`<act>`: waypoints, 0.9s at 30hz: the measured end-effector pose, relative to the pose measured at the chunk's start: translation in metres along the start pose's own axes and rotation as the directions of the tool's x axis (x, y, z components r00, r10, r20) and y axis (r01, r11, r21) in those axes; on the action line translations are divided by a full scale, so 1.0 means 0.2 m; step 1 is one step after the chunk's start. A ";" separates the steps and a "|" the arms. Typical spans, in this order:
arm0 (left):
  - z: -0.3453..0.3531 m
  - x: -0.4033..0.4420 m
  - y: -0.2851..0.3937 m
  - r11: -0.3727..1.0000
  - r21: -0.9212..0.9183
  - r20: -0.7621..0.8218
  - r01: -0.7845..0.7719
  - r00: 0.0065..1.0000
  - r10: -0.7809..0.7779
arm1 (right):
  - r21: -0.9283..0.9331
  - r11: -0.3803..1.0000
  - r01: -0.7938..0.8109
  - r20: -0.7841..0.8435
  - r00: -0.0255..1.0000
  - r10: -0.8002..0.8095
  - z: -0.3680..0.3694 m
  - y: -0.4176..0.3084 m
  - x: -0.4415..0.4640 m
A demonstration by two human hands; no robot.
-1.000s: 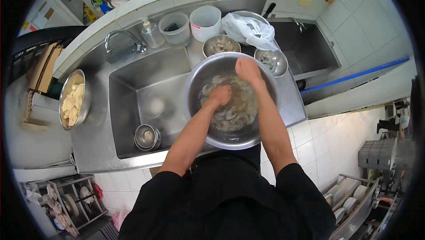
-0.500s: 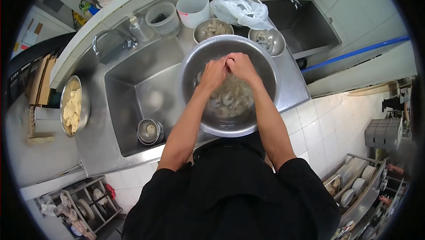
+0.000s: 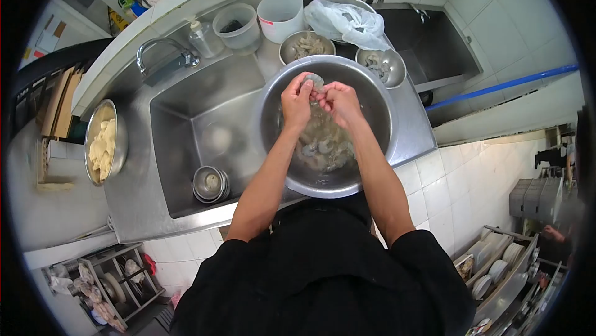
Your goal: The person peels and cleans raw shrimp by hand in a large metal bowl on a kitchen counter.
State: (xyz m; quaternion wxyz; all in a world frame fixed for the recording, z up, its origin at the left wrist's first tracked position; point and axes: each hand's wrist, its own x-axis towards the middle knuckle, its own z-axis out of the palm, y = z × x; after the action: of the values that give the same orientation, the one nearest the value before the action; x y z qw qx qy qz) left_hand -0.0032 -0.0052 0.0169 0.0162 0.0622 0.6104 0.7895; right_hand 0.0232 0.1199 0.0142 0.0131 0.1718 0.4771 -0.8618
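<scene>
A large steel basin point(image 3: 385, 131) holds cloudy water with several grey shrimp point(image 3: 324, 150) in it. Over its far half, my left hand point(image 3: 297, 101) is closed on a grey shrimp point(image 3: 315, 80). My right hand point(image 3: 338, 101) meets it from the right, its fingers pinched at the near end of the same shrimp. Behind the basin stands a small steel bowl point(image 3: 287, 50) with pale pieces. Another bowl point(image 3: 397, 70), with grey shrimp pieces, is at the back right.
Left of the basin is a steel sink point(image 3: 242, 100) with stacked small bowls point(image 3: 210, 184) and a faucet point(image 3: 149, 50). A bowl of dough-like mass point(image 3: 102, 150) is at far left. Plastic tubs point(image 3: 280, 16) and a white bag point(image 3: 347, 22) stand behind; a second sink point(image 3: 422, 50) lies right.
Both hands came together from apart over the basin, and now they are raised with a shrimp visible between them. The view has shifted slightly.
</scene>
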 end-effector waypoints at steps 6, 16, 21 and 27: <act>-0.09 -0.01 0.03 0.785 0.479 0.148 -0.394 0.917 0.371 | -0.030 1.000 0.007 0.094 0.996 -0.004 0.11 0.01 -0.01; -0.20 -0.07 0.18 0.832 0.554 0.039 -0.029 0.999 0.009 | -0.792 0.338 0.508 0.172 0.717 -0.676 0.20 -0.26 0.20; -0.24 -0.05 0.16 0.893 0.445 0.078 0.071 0.990 -0.117 | -0.825 -0.169 0.540 0.534 0.645 -0.547 0.17 -0.33 0.36; -0.19 -0.04 0.19 0.893 0.444 0.179 -0.074 0.984 -0.007 | -0.734 0.519 0.439 0.537 0.842 0.047 0.13 -0.24 -0.03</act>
State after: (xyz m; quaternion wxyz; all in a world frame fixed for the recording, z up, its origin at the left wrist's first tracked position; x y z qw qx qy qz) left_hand 0.0026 -0.0513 0.0434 0.0414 0.1442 0.7709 0.6190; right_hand 0.0133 0.1240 0.0684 0.1132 -0.1390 0.8248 -0.5363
